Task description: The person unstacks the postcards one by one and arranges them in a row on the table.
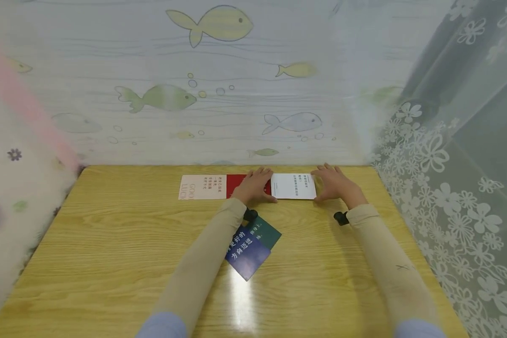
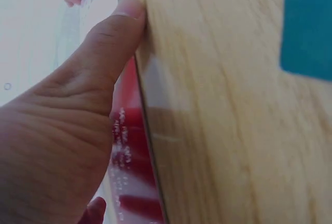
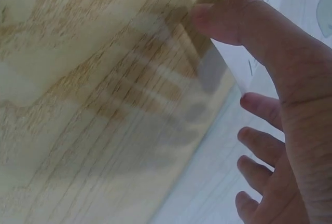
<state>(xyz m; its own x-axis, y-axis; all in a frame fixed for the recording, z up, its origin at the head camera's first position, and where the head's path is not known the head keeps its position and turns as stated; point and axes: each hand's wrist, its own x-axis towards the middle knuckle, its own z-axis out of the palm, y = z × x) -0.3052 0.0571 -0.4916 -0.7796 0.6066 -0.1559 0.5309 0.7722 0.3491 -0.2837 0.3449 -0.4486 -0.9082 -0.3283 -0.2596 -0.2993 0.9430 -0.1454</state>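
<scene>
Three cards lie in a row along the far edge of the wooden table (image 1: 110, 244): a cream card (image 1: 202, 187), a red card (image 1: 235, 182) and a white card (image 1: 293, 186). My left hand (image 1: 257, 185) rests flat on the right part of the red card, next to the white card's left edge. In the left wrist view its thumb (image 2: 111, 42) lies along the red card (image 2: 132, 156). My right hand (image 1: 334, 184) touches the white card's right edge with relaxed fingers. The right wrist view has the thumb (image 3: 233, 24) at the near edge of the white card (image 3: 244, 63).
A blue card (image 1: 247, 253) and a dark green card (image 1: 268, 233) overlap on the table just beside my left forearm. A fish-patterned wall stands behind the far edge, and a lace curtain (image 1: 448, 188) hangs along the right side.
</scene>
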